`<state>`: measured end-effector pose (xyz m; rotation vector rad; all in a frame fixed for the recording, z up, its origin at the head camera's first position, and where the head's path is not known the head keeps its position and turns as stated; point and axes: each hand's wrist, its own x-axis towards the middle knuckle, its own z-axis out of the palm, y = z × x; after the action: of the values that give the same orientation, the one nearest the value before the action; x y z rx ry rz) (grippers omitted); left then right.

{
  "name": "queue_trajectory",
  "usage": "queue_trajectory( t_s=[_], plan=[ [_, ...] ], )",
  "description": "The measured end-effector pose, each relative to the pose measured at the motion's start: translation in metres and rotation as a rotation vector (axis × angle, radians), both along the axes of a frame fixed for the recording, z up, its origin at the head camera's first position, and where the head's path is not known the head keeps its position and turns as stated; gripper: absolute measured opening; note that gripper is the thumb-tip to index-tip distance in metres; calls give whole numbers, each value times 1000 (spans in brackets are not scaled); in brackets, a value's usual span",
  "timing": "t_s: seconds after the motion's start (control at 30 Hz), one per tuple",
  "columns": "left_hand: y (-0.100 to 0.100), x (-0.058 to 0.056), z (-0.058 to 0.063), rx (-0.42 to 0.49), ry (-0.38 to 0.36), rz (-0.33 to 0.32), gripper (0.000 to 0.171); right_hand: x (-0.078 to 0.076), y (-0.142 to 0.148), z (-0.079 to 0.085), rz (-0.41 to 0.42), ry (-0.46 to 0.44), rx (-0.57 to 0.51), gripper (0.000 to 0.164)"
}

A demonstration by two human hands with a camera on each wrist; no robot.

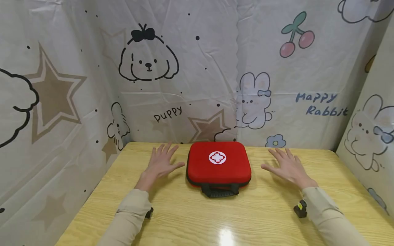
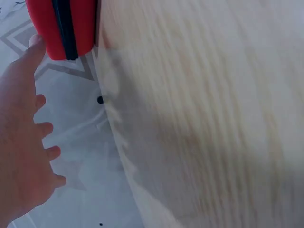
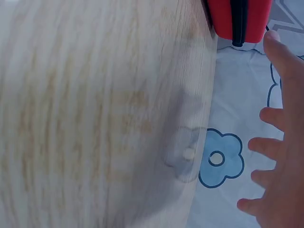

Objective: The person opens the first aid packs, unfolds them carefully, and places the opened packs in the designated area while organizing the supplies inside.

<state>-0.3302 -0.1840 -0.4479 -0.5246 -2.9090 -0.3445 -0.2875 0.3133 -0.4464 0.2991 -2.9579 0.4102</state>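
A red first-aid case (image 1: 219,171) with a white cross emblem lies closed on the table, its black carry handle (image 1: 220,192) toward the near edge. To its left, my left hand (image 1: 161,163) hovers with fingers spread, the thumb pointing at the case across a small gap. My right hand (image 1: 287,166) mirrors it on the other side, fingers apart and holding nothing. In the left wrist view, the case's side with a black zipper band (image 2: 65,28) shows beyond the thumb. The right wrist view shows the opposite side of the case (image 3: 254,21).
The light wooden table (image 1: 191,218) ends at a pale printed cloth (image 1: 200,68) hanging behind it. More of this cloth (image 1: 55,164) hangs along the left and right sides. A small dark device (image 1: 300,209) sits at the right wrist.
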Motion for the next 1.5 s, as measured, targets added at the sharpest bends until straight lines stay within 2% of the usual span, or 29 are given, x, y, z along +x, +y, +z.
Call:
queue_trajectory(
  t_s=[0.13,0.23,0.4,0.53,0.87,1.13,1.37,1.5],
  plan=[
    [9,-2,5,29,60,-53,72,-1,-1,1,45,90,-18,79],
    [16,-2,9,62,91,-100,59,-3,-4,0,76,135,-74,71],
    [29,1,14,132,104,-187,46,-6,-14,3,110,134,-191,59],
    [39,3,17,143,107,-246,41,-8,-22,7,141,107,-262,54],
    [65,15,21,127,77,-313,35,-15,-41,9,178,60,-315,50],
    [82,19,24,46,30,-346,36,-28,-54,6,201,48,-330,51],
    [88,24,19,-22,-12,-377,49,-32,-65,2,286,-60,-396,53],
    [86,23,19,-38,-23,-371,52,-32,-69,1,278,-73,-404,54]
  ],
)
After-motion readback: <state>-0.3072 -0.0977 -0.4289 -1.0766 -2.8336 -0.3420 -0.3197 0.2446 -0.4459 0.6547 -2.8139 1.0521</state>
